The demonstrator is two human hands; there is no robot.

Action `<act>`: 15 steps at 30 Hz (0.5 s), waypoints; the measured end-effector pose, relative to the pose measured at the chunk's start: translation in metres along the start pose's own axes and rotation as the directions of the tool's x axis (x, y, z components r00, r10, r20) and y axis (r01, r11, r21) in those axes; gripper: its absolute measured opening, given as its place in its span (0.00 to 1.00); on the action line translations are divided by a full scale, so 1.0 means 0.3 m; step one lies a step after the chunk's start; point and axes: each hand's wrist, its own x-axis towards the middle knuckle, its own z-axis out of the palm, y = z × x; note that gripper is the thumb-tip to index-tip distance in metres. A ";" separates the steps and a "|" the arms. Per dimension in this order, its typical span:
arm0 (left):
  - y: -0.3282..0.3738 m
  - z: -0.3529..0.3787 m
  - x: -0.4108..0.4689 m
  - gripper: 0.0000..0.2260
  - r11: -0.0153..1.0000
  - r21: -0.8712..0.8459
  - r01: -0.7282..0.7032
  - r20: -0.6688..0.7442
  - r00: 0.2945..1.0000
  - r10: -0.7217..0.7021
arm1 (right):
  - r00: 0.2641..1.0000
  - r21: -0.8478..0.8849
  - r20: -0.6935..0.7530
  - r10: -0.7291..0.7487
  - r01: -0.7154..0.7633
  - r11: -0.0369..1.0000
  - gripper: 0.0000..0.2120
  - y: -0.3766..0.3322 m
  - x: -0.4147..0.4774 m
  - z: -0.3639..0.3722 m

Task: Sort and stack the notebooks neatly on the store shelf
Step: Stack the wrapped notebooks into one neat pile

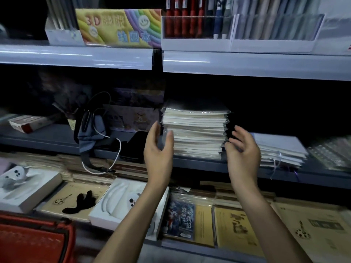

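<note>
Bottom left corner: red bag [34, 238]. Lowest display tier holds flat-lying kraft-cover notebooks [235, 228] and a white panda-print notebook [121, 202]; the left forearm crosses over it.

Both bare hands are raised in front of the middle shelf [199, 165], apart, with one at each side of the stack of plastic-wrapped notebooks [195, 133]. Left hand [158, 147] is loosely spread, fingertips at the stack's left edge on the wrap. Right hand [243, 149] has relaxed fingers, slightly bent, at the stack's lower right corner. It's blurred, so firm contact can't be told. Neither hand grips anything.

The stack sits upright on the middle shelf, page edges facing out. A lower pile of notebooks [279, 150] lies just to its right. To its left is a blue-grey pouch [91, 133] with a white cable [117, 149].

Top shelf: rainbow "3D" box [117, 27], pens in a clear holder [186, 25].
</note>
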 end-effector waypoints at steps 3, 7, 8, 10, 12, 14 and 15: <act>-0.013 0.048 0.037 0.29 1.000 0.000 -0.016 -0.006 1.000 0.016 | 0.993 -0.151 0.004 -0.114 0.113 0.982 0.26 0.014 0.036 0.037; -0.029 0.082 0.105 0.28 0.997 -0.028 -0.075 -0.001 0.997 0.075 | 0.993 -0.184 0.020 -0.115 0.116 0.976 0.30 0.020 0.100 0.068; -0.030 0.087 0.119 0.27 0.996 -0.041 -0.080 0.008 0.997 0.080 | 0.994 -0.158 0.032 -0.103 0.107 0.982 0.30 0.018 0.110 0.075; -0.031 0.096 0.144 0.26 0.995 -0.077 -0.065 0.034 0.997 0.068 | 0.996 -0.071 0.066 -0.064 0.068 0.995 0.30 0.017 0.129 0.095; -0.036 0.100 0.161 0.25 0.993 -0.097 -0.061 0.040 0.997 0.066 | 0.994 0.013 0.105 -0.032 0.031 0.999 0.30 0.023 0.142 0.118; -0.042 0.100 0.170 0.24 0.990 -0.121 -0.071 0.039 0.996 0.076 | 0.993 0.061 0.114 -0.040 0.034 0.998 0.24 0.024 0.147 0.136; -0.043 0.100 0.172 0.23 0.988 -0.139 -0.073 0.039 0.996 0.079 | 0.993 0.078 0.102 -0.063 0.055 0.995 0.19 0.026 0.150 0.141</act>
